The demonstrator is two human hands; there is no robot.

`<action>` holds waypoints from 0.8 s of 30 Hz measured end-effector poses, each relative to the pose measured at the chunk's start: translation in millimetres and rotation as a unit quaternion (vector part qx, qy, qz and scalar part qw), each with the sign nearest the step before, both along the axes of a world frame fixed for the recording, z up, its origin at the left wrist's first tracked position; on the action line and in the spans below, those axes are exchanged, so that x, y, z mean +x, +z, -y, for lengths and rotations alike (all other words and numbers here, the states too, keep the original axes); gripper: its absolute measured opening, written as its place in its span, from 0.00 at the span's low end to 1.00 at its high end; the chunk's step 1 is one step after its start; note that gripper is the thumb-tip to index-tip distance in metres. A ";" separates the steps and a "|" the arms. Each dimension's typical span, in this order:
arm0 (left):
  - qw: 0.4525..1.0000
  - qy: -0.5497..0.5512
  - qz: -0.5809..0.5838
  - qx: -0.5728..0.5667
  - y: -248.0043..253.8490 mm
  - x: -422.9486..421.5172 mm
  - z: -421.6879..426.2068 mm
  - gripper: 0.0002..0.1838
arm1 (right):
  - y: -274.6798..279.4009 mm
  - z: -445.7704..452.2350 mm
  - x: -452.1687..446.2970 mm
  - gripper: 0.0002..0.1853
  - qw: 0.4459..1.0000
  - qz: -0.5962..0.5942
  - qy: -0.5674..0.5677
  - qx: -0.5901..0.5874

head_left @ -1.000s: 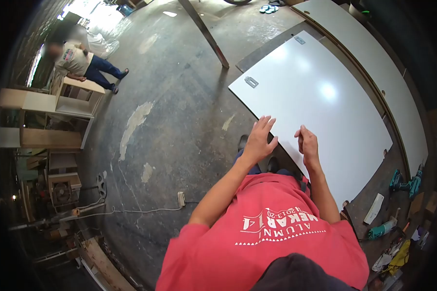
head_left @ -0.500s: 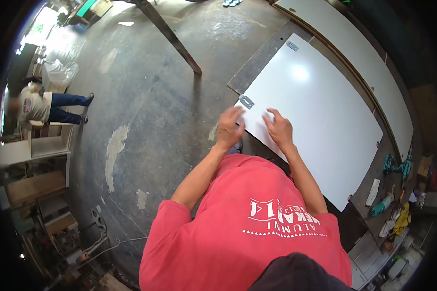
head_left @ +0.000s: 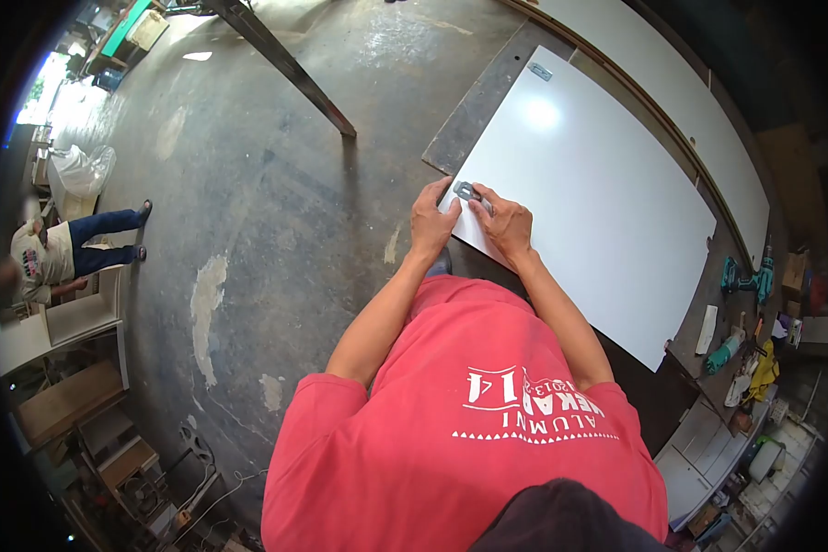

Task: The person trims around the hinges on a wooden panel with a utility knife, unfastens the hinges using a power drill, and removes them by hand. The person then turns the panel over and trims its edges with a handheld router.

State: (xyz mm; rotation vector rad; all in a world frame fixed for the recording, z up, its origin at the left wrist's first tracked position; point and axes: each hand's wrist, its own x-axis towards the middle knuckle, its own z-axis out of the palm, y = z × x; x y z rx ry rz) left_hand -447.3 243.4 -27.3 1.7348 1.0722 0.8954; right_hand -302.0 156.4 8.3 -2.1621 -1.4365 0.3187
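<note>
A white panel [head_left: 598, 202] lies flat on the workbench in front of me. Near its corner closest to me sits a grey metal bracket plate [head_left: 464, 189]. My left hand [head_left: 432, 218] is closed on the panel's edge beside the plate, its thumb on the white face. From the other side my right hand [head_left: 506, 224] pinches the plate with thumb and forefinger, partly covering it. Another metal bracket plate [head_left: 540, 71] rests at the panel's far corner, with neither hand near it.
Behind the panel lies a long white board [head_left: 681, 83]. Teal power drills [head_left: 750, 281] and a teal tool [head_left: 725, 353] are at the right. A metal post [head_left: 290, 74] slants up from the floor ahead. A person [head_left: 60, 248] is at the far left near shelving.
My hands have come in from hovering over the panel's corner: the left onto its edge, the right onto the near bracket plate. The camera view has shifted slightly.
</note>
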 end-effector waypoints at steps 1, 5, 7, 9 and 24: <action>1.000 -0.002 0.004 0.001 0.6 2.6 -1.5 0.23 | 0.5 0.2 0.3 0.19 1.000 -0.002 -0.005 -0.001; 0.999 -0.026 -0.007 -0.030 2.0 6.1 -8.7 0.24 | 8.0 3.4 -0.9 0.18 1.000 -0.007 -0.021 -0.003; 0.998 -0.039 -0.012 -0.047 1.1 1.4 -1.3 0.25 | 7.9 9.3 -1.0 0.18 0.999 -0.012 -0.026 -0.020; 0.999 -0.053 0.003 -0.012 5.7 0.9 -1.4 0.25 | 7.1 10.2 1.2 0.17 1.000 -0.004 -0.022 -0.007; 0.941 -0.230 -0.163 0.185 22.6 88.1 -49.3 0.41 | -18.1 170.7 184.2 0.16 0.893 0.172 -0.415 -0.023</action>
